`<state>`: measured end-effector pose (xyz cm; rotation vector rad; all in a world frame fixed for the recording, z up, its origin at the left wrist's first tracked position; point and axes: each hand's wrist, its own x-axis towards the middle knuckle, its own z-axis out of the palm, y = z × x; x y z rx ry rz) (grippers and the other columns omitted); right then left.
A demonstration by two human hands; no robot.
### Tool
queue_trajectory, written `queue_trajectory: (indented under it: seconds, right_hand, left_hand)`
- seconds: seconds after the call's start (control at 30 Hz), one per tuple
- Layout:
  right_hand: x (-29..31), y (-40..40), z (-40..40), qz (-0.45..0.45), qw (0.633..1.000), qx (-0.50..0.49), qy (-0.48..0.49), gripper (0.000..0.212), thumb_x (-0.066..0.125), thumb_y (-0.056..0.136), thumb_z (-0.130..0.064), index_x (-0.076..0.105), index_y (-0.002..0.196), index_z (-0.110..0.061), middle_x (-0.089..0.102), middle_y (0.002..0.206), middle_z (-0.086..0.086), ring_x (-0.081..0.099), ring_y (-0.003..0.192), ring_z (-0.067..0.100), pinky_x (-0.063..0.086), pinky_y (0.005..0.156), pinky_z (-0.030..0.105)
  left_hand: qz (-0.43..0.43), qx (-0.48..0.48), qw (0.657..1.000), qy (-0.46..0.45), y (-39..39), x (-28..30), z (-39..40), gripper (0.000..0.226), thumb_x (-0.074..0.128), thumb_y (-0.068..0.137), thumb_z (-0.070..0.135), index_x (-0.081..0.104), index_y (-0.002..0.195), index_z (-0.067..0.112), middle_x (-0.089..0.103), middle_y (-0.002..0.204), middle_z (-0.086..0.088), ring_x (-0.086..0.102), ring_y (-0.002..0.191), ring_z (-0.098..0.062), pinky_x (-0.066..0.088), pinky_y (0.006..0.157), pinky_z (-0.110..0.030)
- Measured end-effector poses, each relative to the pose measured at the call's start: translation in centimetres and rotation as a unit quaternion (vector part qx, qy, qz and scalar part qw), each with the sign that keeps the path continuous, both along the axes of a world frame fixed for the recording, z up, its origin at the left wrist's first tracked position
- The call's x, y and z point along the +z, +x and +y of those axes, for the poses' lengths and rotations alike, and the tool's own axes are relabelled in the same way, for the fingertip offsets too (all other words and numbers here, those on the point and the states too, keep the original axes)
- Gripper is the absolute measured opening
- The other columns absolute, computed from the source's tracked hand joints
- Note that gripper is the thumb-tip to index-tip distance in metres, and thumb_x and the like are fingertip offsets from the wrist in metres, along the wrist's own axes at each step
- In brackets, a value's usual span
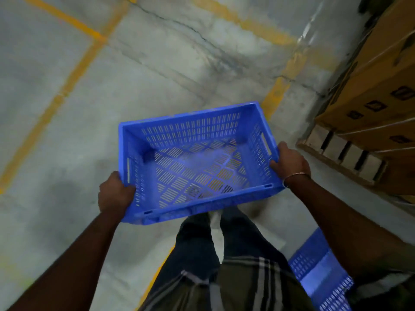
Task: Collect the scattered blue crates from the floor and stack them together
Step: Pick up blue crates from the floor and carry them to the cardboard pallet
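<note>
You stood over the concrete floor (67, 135) with its yellow lines (74, 70), a pallet of cardboard boxes (377, 90) close on your right. You carried the blue crate (193, 162) empty at waist height, above your legs, tilted slightly down to the left. A second blue crate (318, 272) lay low at your right, partly hidden by your forearm; you could have tripped on it or clipped the pallet while walking. Your left hand (115, 194) and right hand (289, 161) reached forward, fingers clamped over the crate's opposite short rims.
</note>
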<state>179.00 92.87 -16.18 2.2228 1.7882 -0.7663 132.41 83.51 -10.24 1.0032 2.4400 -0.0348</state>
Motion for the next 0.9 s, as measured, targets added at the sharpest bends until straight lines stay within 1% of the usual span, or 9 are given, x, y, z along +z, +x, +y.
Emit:
queue_trajectory:
  seconds: [0.07,0.17,0.23,0.33,0.43,0.57,0.63,0.73,0.9]
  right_hand:
    - [2.8,-1.2,1.5,0.016,0.998,0.044,0.029,0.036,0.062,0.081,-0.029,0.044,0.108,-0.013,0.064,0.098,0.023,0.063,0.089,0.043,0.048,0.07,0.044]
    - [6.0,-2.8,3.7,0.018,0.99,0.114,0.076,0.033,0.059,0.087,-0.024,0.049,0.114,-0.009,0.058,0.11,0.021,0.061,0.096,0.042,0.049,0.075,0.047]
    - [8.1,-3.8,5.3,0.003,0.98,0.158,0.118,0.035,0.057,0.089,-0.02,0.048,0.121,-0.007,0.05,0.117,0.019,0.06,0.095,0.043,0.049,0.071,0.047]
    - [11.1,-5.9,7.4,-0.019,0.964,0.221,0.149,0.053,0.052,0.09,-0.014,0.037,0.14,-0.008,0.045,0.121,0.018,0.062,0.089,0.043,0.04,0.059,0.043]
    - [13.2,-8.8,8.9,-0.013,0.947,0.284,0.147,0.067,0.046,0.089,-0.014,0.023,0.152,-0.022,0.044,0.117,0.016,0.062,0.083,0.042,0.037,0.057,0.04]
    - [14.5,-13.2,9.8,-0.015,0.932,0.339,0.125,0.06,0.048,0.09,-0.016,0.034,0.147,-0.03,0.041,0.122,0.014,0.062,0.086,0.04,0.045,0.063,0.041]
    - [15.0,-16.0,9.6,-0.018,0.926,0.359,0.116,0.057,0.05,0.088,-0.019,0.038,0.143,-0.029,0.039,0.122,0.016,0.062,0.083,0.041,0.042,0.062,0.04]
    - [15.4,-20.7,9.5,-0.028,0.912,0.393,0.116,0.063,0.056,0.084,-0.021,0.036,0.144,-0.029,0.039,0.123,0.017,0.064,0.081,0.043,0.045,0.063,0.041]
    - [16.4,-30.1,8.9,-0.059,0.89,0.438,0.112,0.068,0.056,0.086,-0.031,0.026,0.147,-0.038,0.048,0.121,0.016,0.065,0.094,0.04,0.052,0.079,0.046]
  left_hand:
    - [0.025,0.003,0.999,0.022,-0.6,3.4,-1.1,0.037,0.064,0.069,0.035,0.052,0.095,0.011,0.063,0.092,-0.025,0.063,0.088,-0.047,0.051,0.071,-0.046]
    - [0.06,0.015,0.996,0.058,-1.1,6.4,-2.3,0.032,0.069,0.08,0.028,0.051,0.1,0.011,0.062,0.096,-0.028,0.061,0.091,-0.049,0.05,0.073,-0.049]
    - [0.07,0.025,0.994,0.086,-1.1,7.4,-3.2,0.031,0.068,0.083,0.026,0.049,0.102,0.013,0.062,0.097,-0.027,0.061,0.093,-0.05,0.05,0.073,-0.049]
    - [0.077,0.039,0.989,0.116,-1.7,8.8,-4.8,0.031,0.067,0.082,0.025,0.047,0.103,0.015,0.063,0.097,-0.026,0.061,0.091,-0.049,0.051,0.073,-0.05]
    - [0.078,0.068,0.987,0.125,-3.1,9.8,-6.2,0.033,0.067,0.083,0.023,0.047,0.107,0.015,0.063,0.097,-0.026,0.061,0.09,-0.049,0.051,0.073,-0.05]
    - [0.074,0.116,0.983,0.124,-5.6,11.1,-8.2,0.034,0.065,0.083,0.027,0.047,0.11,0.019,0.064,0.095,-0.024,0.062,0.088,-0.048,0.051,0.075,-0.048]
    - [0.085,0.136,0.979,0.128,-7.2,11.6,-9.7,0.035,0.065,0.083,0.027,0.048,0.113,0.02,0.065,0.097,-0.024,0.062,0.089,-0.048,0.052,0.076,-0.048]
    - [0.098,0.162,0.971,0.147,-9.8,12.4,-12.0,0.033,0.065,0.084,0.026,0.05,0.113,0.019,0.065,0.096,-0.025,0.063,0.089,-0.047,0.053,0.076,-0.048]
    - [0.107,0.2,0.962,0.153,-15.5,13.1,-17.1,0.035,0.064,0.084,0.027,0.051,0.116,0.019,0.065,0.097,-0.026,0.063,0.089,-0.048,0.053,0.075,-0.049]
